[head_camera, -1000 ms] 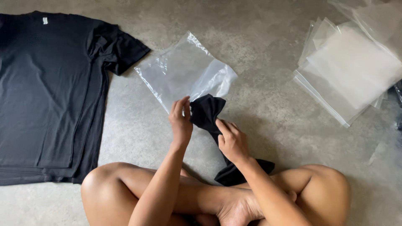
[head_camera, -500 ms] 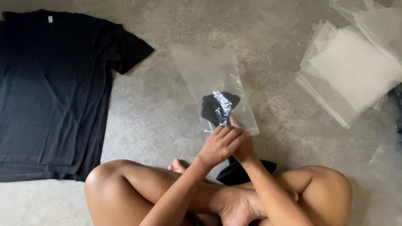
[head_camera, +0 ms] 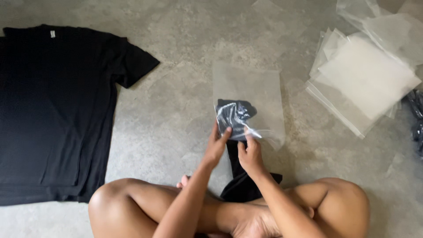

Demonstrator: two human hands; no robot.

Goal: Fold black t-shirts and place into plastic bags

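Sitting cross-legged on a grey concrete floor (head_camera: 176, 114), a person is working a black garment (head_camera: 235, 115) into a clear plastic bag (head_camera: 255, 92); the bag is lying flat just ahead of the hands, its long axis running away from the body and its open mouth facing the person; the garment's leading end is already bunched inside the near part of the bag, while the rest is trailing back in a narrow strip between the hands to a heap (head_camera: 246, 187) by the crossed legs. The left hand (head_camera: 217, 147) is resting with fingers extended on the bag's near left corner, pressing plastic and cloth together; the right hand (head_camera: 250, 154) is pinching the bag's near edge at the mouth, fingers closed narrowly on the film; both hands are equally close, the right slightly nearer the mouth's middle. The far half of the bag is looking empty. To the left, well apart, a black t-shirt (head_camera: 57, 110) is lying spread flat; to the upper right, a loose stack of clear bags (head_camera: 365, 79) is waiting, with something dark (head_camera: 416, 119) at the frame's right edge, too cropped to identify.
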